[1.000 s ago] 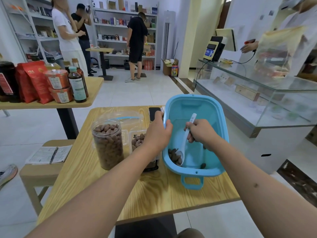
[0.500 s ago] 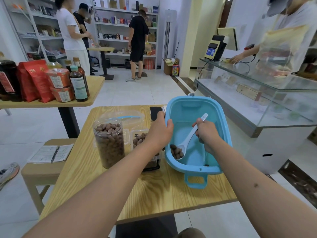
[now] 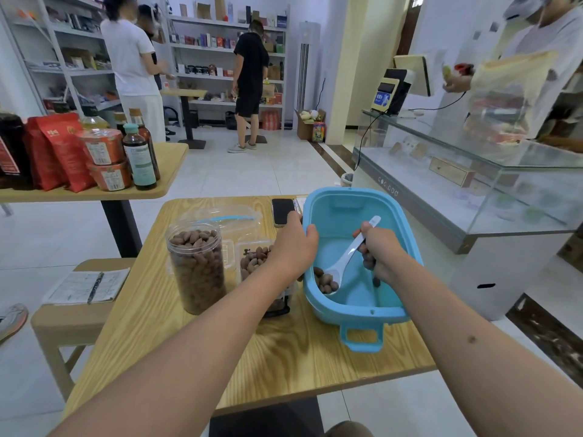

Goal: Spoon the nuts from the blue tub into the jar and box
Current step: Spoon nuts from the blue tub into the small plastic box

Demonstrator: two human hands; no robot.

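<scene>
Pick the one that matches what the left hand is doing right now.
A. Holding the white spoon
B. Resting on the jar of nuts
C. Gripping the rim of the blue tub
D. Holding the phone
C: the left hand has its grip curled over the near-left rim of the blue tub, while the right hand holds the white spoon.

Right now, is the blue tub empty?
No. A small heap of nuts lies in the blue tub at the spoon bowl.
</scene>
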